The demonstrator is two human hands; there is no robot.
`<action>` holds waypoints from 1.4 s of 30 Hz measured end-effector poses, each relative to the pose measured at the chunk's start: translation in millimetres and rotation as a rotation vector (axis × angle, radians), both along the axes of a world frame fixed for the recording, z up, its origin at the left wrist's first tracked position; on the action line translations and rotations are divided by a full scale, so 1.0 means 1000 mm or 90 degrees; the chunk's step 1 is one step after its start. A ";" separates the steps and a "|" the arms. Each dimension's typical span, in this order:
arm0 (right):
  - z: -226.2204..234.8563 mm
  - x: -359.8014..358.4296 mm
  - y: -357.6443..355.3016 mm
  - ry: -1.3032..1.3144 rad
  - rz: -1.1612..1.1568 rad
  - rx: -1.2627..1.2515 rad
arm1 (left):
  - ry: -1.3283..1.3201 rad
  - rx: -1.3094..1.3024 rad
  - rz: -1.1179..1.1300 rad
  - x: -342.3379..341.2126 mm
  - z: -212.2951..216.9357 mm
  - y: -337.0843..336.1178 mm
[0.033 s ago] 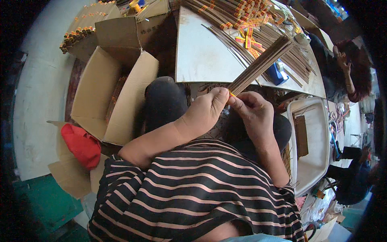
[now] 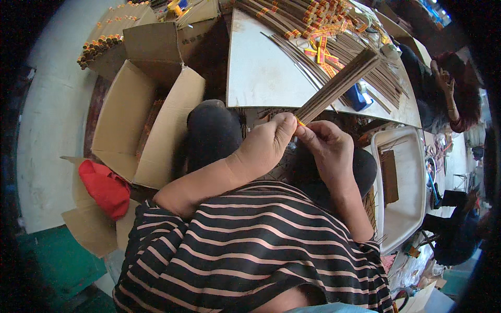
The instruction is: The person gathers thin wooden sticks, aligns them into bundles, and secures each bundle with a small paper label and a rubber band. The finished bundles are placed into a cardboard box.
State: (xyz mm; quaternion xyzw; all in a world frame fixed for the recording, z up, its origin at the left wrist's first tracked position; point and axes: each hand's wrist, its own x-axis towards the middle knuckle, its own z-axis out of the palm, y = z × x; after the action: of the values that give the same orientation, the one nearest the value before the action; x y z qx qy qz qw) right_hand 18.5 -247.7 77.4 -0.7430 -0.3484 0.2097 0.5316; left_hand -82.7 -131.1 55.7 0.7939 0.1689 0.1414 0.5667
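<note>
A bundle of thin brown incense sticks (image 2: 339,86) slants up and to the right over the table's near edge. Round its lower end goes a narrow red-and-yellow paper band (image 2: 300,121). My left hand (image 2: 267,145) is closed on that end, thumb on top beside the band. From the other side my right hand (image 2: 332,151) pinches the band and the bundle end between thumb and fingers. The fingers partly hide the bundle's bottom. Beyond it on the table lie loose incense sticks (image 2: 383,83), red-and-yellow paper strips (image 2: 322,49) and a blue tape dispenser (image 2: 359,97).
Banded incense bundles (image 2: 313,14) are piled at the white table's (image 2: 261,78) far side. An open cardboard box (image 2: 117,117) stands left, with red cloth (image 2: 107,190) nearer me and more bundles (image 2: 104,44) behind. A white tub (image 2: 409,224) sits right; another person's hand (image 2: 444,83) shows beyond.
</note>
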 end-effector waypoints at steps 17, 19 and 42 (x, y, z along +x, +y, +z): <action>-0.033 -0.009 -0.019 0.296 0.118 0.331 | -0.032 -0.051 -0.133 -0.001 0.002 -0.016; -0.030 -0.011 -0.020 0.357 0.145 0.385 | -0.014 -0.082 -0.152 -0.002 0.004 -0.017; -0.038 0.019 -0.017 0.223 0.190 0.325 | 0.077 -0.409 -0.342 0.003 0.013 -0.009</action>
State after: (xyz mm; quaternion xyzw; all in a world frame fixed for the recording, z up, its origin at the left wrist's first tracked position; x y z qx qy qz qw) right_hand 37.5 -264.9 39.1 -0.4793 -0.3978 0.3155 0.7159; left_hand -79.9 -139.8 68.9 0.5993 0.0248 -0.1180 0.7914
